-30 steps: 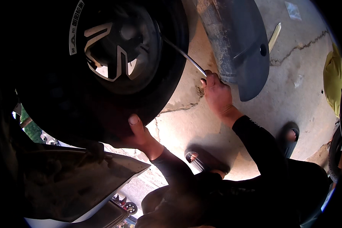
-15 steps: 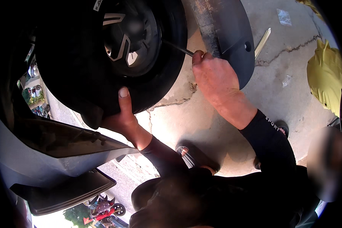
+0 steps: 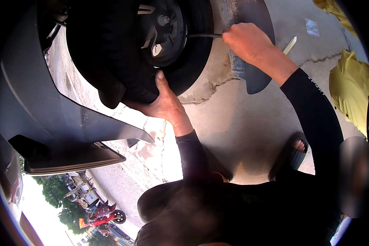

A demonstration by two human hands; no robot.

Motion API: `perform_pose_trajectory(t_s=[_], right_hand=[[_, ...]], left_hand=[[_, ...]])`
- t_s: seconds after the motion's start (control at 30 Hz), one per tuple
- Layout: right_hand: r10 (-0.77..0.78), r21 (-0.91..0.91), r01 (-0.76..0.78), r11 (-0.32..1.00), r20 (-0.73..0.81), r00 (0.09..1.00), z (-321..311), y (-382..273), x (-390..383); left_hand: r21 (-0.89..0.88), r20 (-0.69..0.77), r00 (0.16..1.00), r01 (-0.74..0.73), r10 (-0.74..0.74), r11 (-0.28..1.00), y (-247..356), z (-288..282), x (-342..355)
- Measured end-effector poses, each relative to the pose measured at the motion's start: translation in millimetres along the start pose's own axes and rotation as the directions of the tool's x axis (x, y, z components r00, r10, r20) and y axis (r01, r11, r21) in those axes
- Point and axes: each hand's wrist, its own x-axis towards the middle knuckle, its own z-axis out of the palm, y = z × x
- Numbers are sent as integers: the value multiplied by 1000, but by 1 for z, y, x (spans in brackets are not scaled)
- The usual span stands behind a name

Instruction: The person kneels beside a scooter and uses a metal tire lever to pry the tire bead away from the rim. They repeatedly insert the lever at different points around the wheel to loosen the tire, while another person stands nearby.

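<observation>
A black tyre (image 3: 199, 67) with a silver-patterned rim (image 3: 162, 33) fills the upper middle. My left hand (image 3: 166, 102) grips the tyre's lower side, thumb up along its tread, the other fingers partly hidden. My right hand (image 3: 248, 47) is closed on a slim metal bar (image 3: 205, 35), which reaches across the tyre to the rim's edge. Behind that hand lies a grey curved plastic part (image 3: 256, 82) with a worn strip. The grey body panel (image 3: 90, 121) of a vehicle is beside the tyre at the left.
On the cracked concrete (image 3: 242, 123) lie a pale elongated object (image 3: 290, 45) and a clear packet (image 3: 311, 27). Yellow fabric (image 3: 348, 90) is at the right. My sandalled foot (image 3: 297, 151) shows below. A parked two-wheeler (image 3: 104, 215) is in the background at lower left.
My right hand and the bar have moved up and are nearer horizontal. The camera view has also shifted, bringing more of the panel and street into sight.
</observation>
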Motion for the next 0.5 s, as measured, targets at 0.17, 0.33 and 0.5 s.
perform_pose_trajectory(t_s=[0.17, 0.33, 0.5], right_hand=[[112, 75, -115, 991, 47, 993, 12, -33, -8], [152, -2, -152, 988, 34, 988, 25, -41, -34], [284, 75, -282, 956, -15, 959, 50, -88, -40]], left_hand=[[-238, 139, 985, 133, -102, 962, -24, -1, 7], [-286, 241, 950, 264, -198, 921, -15, 0, 5], [-333, 216, 972, 165, -95, 928, -14, -3, 25]])
